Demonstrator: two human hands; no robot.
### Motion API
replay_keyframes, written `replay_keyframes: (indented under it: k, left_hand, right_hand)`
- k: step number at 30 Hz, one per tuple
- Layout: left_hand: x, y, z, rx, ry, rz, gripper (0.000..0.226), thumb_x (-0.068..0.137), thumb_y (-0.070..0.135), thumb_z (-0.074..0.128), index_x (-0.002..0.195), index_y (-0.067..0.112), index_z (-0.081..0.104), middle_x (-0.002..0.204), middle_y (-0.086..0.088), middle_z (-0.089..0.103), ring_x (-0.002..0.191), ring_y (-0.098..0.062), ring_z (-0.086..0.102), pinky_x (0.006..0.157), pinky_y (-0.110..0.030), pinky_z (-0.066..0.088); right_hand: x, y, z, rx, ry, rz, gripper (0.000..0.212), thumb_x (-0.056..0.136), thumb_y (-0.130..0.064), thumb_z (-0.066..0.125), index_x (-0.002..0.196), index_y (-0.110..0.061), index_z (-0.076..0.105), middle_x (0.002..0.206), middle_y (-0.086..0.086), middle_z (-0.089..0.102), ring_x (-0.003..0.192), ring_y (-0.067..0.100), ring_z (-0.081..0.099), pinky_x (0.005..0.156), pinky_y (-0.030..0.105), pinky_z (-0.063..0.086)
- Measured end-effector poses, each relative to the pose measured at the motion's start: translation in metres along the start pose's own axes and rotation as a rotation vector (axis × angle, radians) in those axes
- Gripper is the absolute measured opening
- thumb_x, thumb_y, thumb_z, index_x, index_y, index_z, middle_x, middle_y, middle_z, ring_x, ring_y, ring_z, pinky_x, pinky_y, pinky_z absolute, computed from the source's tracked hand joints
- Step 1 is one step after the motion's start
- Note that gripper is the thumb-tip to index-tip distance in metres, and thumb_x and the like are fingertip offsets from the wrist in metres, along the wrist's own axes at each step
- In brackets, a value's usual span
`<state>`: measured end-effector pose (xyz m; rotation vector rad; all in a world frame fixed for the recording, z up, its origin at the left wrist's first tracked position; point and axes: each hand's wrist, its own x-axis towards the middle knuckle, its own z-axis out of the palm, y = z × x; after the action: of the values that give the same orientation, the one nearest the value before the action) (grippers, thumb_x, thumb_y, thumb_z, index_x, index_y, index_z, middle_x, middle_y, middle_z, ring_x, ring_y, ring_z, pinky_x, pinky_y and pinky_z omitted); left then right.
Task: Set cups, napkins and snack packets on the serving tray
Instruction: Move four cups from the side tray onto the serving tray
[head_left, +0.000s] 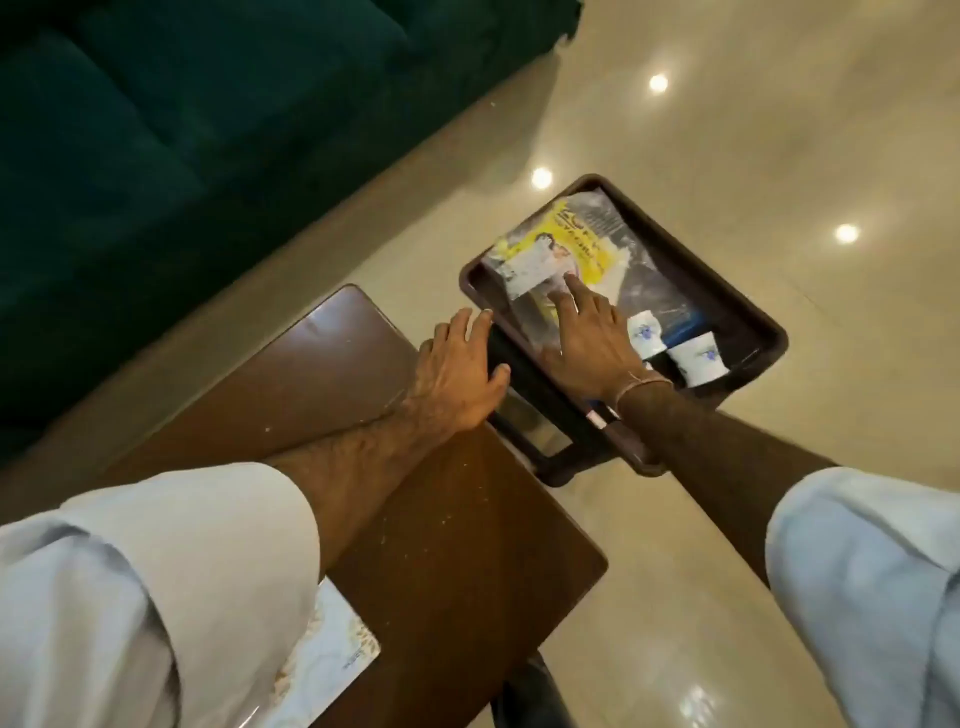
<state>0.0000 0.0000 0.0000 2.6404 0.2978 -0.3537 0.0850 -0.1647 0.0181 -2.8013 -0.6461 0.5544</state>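
Observation:
A dark brown serving tray (737, 291) sits on a small dark stand beside the wooden table. In it lies a clear snack packet (566, 244) with a yellow and white label, and two white cups (696, 358) with blue marks stand at the tray's near right. My right hand (587, 332) lies flat in the tray, fingers spread, fingertips pressing on the packet. My left hand (462, 369) rests at the table's far corner with its fingers curled over the tray's near-left rim. No napkins can be made out.
The brown wooden table (457, 519) runs under my left forearm, with a printed white sheet (332, 660) at its near end. A dark green sofa (182, 130) fills the upper left. Glossy beige floor (779, 130) surrounds the tray.

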Motion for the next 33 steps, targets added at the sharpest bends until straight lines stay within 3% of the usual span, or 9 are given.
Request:
replay_keyframes:
  k: [3,6,9,12,18,21,26,28,33]
  left_hand:
    - [0.026,0.038,0.022,0.038,-0.028,0.068,0.059,0.092,0.052,0.049,0.14,0.019,0.043,0.138,-0.011,0.049,0.122,-0.029,0.047,0.101,-0.048,0.039]
    - [0.05,0.072,0.044,0.048,-0.124,0.075,0.052,0.096,0.053,0.046,0.134,0.017,0.048,0.137,-0.012,0.05,0.126,-0.031,0.045,0.105,-0.05,0.034]
    - [0.067,0.088,0.059,0.01,-0.212,0.032,0.05,0.098,0.053,0.047,0.134,0.018,0.048,0.143,-0.013,0.045,0.132,-0.032,0.041,0.11,-0.052,0.029]
    - [0.077,0.094,0.07,-0.003,-0.255,0.02,0.044,0.098,0.051,0.048,0.129,0.02,0.051,0.138,-0.012,0.045,0.128,-0.031,0.046,0.11,-0.054,0.025]
    - [0.084,0.09,0.07,-0.171,-0.28,-0.003,0.034,0.093,0.043,0.062,0.116,0.019,0.059,0.134,-0.01,0.045,0.123,-0.027,0.046,0.11,-0.05,0.027]
    - [0.077,0.086,0.063,-0.302,-0.247,0.021,0.03,0.088,0.036,0.071,0.111,0.017,0.063,0.135,-0.008,0.048,0.124,-0.027,0.047,0.111,-0.049,0.035]
    - [0.047,0.068,0.048,-0.489,-0.115,0.061,0.027,0.081,0.028,0.08,0.099,0.02,0.061,0.129,-0.003,0.052,0.121,-0.022,0.041,0.095,-0.039,0.046]
    - [0.031,0.052,0.042,-0.537,-0.05,0.061,0.036,0.075,0.025,0.084,0.095,0.025,0.053,0.123,0.003,0.051,0.115,-0.016,0.041,0.088,-0.035,0.046]
    - [-0.024,-0.002,0.025,-0.638,0.123,-0.047,0.066,0.063,0.026,0.089,0.107,0.038,0.042,0.111,0.014,0.048,0.106,-0.013,0.047,0.08,-0.03,0.048]
  right_hand:
    - [0.012,0.041,-0.005,-0.105,0.052,0.078,0.064,0.088,-0.04,0.061,0.142,-0.013,0.039,0.154,0.016,0.034,0.135,0.039,0.037,0.111,0.053,0.03]
    - [0.023,0.081,-0.012,-0.199,-0.015,0.182,0.06,0.087,-0.048,0.058,0.135,-0.014,0.047,0.139,0.018,0.049,0.127,0.04,0.045,0.105,0.054,0.034]
    - [0.032,0.105,-0.016,-0.173,-0.15,0.231,0.063,0.083,-0.051,0.062,0.135,-0.018,0.048,0.14,0.017,0.05,0.127,0.039,0.047,0.104,0.054,0.041]
    - [0.042,0.117,-0.014,-0.107,-0.235,0.232,0.064,0.08,-0.047,0.072,0.132,-0.016,0.051,0.134,0.015,0.055,0.116,0.033,0.055,0.096,0.046,0.051]
    - [0.051,0.115,-0.007,-0.004,-0.258,0.235,0.065,0.074,-0.029,0.08,0.127,-0.01,0.05,0.12,0.016,0.061,0.105,0.032,0.059,0.083,0.036,0.048]
    - [0.049,0.109,-0.011,0.06,-0.226,0.228,0.067,0.072,-0.027,0.081,0.128,-0.011,0.047,0.118,0.017,0.06,0.104,0.031,0.057,0.081,0.035,0.046]
    - [0.034,0.084,-0.02,0.109,-0.086,0.098,0.061,0.073,-0.022,0.077,0.126,-0.011,0.049,0.119,0.018,0.061,0.105,0.033,0.057,0.084,0.035,0.046]
    - [0.027,0.066,-0.022,0.123,-0.054,0.034,0.063,0.072,-0.023,0.078,0.127,-0.011,0.05,0.12,0.017,0.06,0.105,0.032,0.057,0.085,0.035,0.046]
    - [0.008,-0.002,-0.009,0.155,-0.044,-0.13,0.065,0.069,-0.017,0.082,0.126,-0.007,0.052,0.123,0.017,0.057,0.109,0.034,0.056,0.088,0.035,0.045]
